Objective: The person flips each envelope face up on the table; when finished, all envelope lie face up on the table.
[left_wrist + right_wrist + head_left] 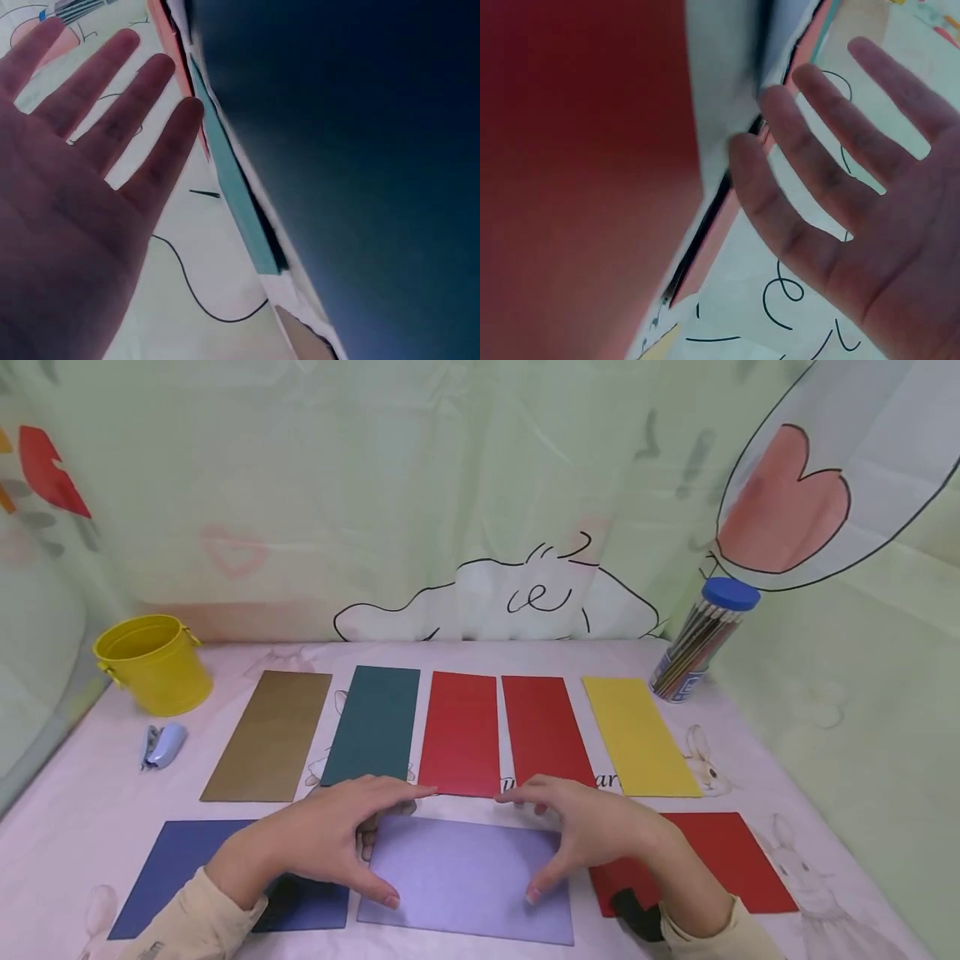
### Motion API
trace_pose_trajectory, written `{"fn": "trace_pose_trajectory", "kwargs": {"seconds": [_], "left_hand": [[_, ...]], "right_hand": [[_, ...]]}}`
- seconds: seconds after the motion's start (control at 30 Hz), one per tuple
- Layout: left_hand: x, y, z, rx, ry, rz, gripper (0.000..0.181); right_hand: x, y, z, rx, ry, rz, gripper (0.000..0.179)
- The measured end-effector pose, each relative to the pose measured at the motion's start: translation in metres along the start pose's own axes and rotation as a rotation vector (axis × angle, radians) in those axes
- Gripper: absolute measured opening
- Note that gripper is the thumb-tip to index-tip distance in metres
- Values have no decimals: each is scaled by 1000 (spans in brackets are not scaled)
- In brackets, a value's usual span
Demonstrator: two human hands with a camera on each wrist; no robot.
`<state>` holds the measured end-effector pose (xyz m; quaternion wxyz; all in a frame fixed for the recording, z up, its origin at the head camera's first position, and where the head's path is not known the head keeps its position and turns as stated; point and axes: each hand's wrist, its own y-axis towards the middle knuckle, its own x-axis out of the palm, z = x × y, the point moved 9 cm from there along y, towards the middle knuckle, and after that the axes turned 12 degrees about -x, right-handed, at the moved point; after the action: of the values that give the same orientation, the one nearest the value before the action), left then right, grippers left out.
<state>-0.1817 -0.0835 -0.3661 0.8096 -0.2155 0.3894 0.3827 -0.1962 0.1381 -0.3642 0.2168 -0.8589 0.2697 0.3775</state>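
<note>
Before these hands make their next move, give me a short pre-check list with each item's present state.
1. Left hand free of any held thing: ok, fingers spread.
2. Right hand free of any held thing: ok, fingers spread.
3. Purple card gripped: not ok, neither hand grips it.
4. Thumbs touching the purple card: cannot tell.
5. Stapler apart from the brown card: ok.
6. Bucket empty: cannot tell, its bottom is hidden.

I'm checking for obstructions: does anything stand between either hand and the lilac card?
Nothing visible does. In the head view, the left hand and right hand flank the lilac card, whose surface shows bare between them. The blue card and nearest red card lie beside it, not across it.
</note>
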Motion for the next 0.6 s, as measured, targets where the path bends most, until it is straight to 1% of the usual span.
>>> {"fn": "trace_pose_trajectory", "kwargs": {"seconds": [0.07,0.17,0.3,0.5,0.6], "left_hand": [[4,-2,-5,-30,19,-10,99],[9,-3,-8,-53,24,-33,100],[13,-5,-8,-50,50,-47,103],[17,-8,-5,-32,107,-57,108],[20,-7,-4,-28,135,-72,111]], "right_hand": [[4,1,1,3,-2,-23,88],[9,1,1,-4,11,-42,86],[14,-1,0,-20,8,-53,82],[19,-1,-2,-41,-69,-56,86],[20,-1,-2,-41,-101,-63,89]]}}
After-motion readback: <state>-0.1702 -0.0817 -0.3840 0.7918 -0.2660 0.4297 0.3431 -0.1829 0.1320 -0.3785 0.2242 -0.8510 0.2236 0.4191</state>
